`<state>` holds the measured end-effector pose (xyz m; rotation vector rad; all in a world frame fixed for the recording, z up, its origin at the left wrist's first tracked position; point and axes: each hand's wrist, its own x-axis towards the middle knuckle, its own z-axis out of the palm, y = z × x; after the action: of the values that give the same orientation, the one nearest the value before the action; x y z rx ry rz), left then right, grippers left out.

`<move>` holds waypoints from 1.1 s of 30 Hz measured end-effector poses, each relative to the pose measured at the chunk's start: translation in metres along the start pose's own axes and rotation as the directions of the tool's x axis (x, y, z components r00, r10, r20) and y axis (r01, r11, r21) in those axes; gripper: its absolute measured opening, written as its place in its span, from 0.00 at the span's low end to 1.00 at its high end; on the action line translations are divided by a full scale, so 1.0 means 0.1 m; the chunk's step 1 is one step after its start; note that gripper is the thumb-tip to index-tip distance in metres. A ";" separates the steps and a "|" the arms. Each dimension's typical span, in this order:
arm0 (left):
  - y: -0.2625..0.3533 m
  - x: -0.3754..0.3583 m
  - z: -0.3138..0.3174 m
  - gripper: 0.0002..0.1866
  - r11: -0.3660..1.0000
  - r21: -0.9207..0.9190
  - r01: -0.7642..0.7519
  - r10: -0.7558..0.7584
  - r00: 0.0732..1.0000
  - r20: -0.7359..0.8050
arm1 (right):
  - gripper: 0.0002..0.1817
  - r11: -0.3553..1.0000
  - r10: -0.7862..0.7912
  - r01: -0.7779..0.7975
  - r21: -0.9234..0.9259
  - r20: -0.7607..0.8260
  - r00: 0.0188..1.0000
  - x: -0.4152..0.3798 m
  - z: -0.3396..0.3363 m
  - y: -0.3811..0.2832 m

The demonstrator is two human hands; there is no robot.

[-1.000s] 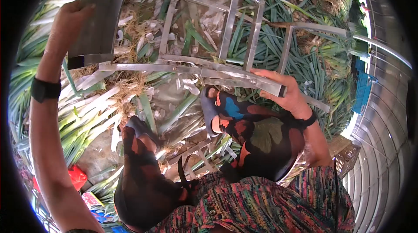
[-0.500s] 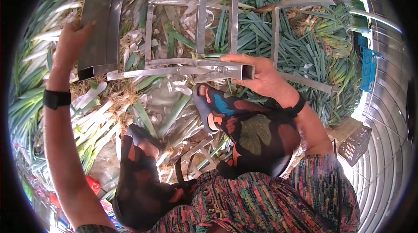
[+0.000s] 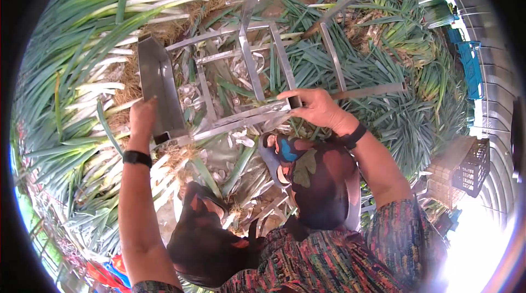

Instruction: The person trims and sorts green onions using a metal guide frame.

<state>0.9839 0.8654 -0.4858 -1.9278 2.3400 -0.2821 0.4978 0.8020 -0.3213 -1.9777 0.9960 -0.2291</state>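
Observation:
A metal frame [image 3: 246, 118] of square tubing lies tilted across the view, with a broad metal channel [image 3: 163, 87] at its left end. The outer side of that channel is gripped by my left hand [image 3: 143, 119], which wears a black wristband. My right hand [image 3: 320, 109] is closed around the near tube close to its open square end, thumb and fingers on opposite sides. An upright bar [image 3: 249, 46] rises from the frame's middle. Below the frame are leek-like stalks with green leaves [image 3: 307, 54], pale shafts and roots.
Heaps of leek-like plants [image 3: 82, 63] cover the left side. A second metal frame [image 3: 333, 54] lies among leaves to the right. Farther right are a blue crate [image 3: 470, 71] and a brown slatted crate [image 3: 457, 172]. My feet and knees are below the frame.
The metal frame has turned and its left end has shifted right and down in view, both hands still holding it. The camera view has also shifted.

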 end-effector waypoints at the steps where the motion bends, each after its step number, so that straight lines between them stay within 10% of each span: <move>1: 0.00 -0.11 0.38 0.09 0.961 -0.222 0.164 -0.185 0.980 -0.076 | 0.27 0.999 0.054 -0.054 -0.008 0.042 0.998 -0.02 -0.04 0.01; 4: 0.05 -0.04 0.07 0.17 0.952 -0.227 0.203 -0.165 0.970 0.177 | 0.25 0.994 0.098 -0.096 -0.046 0.045 0.994 0.03 -0.07 -0.12; 5: 0.05 -0.01 0.06 0.18 0.681 -0.569 0.460 -0.381 0.887 0.261 | 0.24 0.982 0.170 -0.160 -0.097 0.106 0.980 0.05 -0.12 -0.25; 9: -0.25 -0.02 0.42 0.16 0.928 -0.371 0.043 -0.019 0.997 0.068 | 0.25 0.991 0.130 -0.129 -0.021 0.059 0.990 0.05 -0.02 -0.01; 11: -0.25 0.02 0.43 0.16 0.620 -0.714 0.325 -0.244 0.945 0.219 | 0.25 0.997 0.038 -0.037 -0.066 0.000 0.999 0.04 0.02 0.05; 14: -0.13 0.07 0.06 0.14 0.230 -0.745 0.626 -0.442 0.749 0.494 | 0.26 0.994 0.058 -0.059 -0.090 -0.014 0.998 0.00 0.06 -0.01; 19: -0.40 0.02 0.47 0.15 0.248 -0.874 0.418 -0.327 0.885 0.331 | 0.26 0.993 0.061 -0.063 -0.096 -0.021 0.998 0.05 0.09 0.05; 25: -0.06 0.16 -0.75 0.14 0.282 -0.666 0.691 -0.501 0.698 0.512 | 0.26 0.992 0.036 -0.034 -0.120 0.011 0.999 0.09 0.07 0.01; 29: -0.22 0.01 -0.48 0.15 0.034 -0.773 0.633 -0.461 0.696 0.551 | 0.25 0.994 0.082 -0.079 -0.072 0.035 0.996 0.10 0.08 0.01; 33: -0.27 -0.06 -0.22 0.17 0.204 -0.762 0.614 -0.502 0.734 0.457 | 0.26 0.993 0.106 -0.109 0.054 0.055 0.993 0.10 0.09 0.03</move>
<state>1.0070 0.8685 -0.4594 -3.0818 1.5920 1.3252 0.5074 0.7996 -0.3308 -1.8631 1.0477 -0.1438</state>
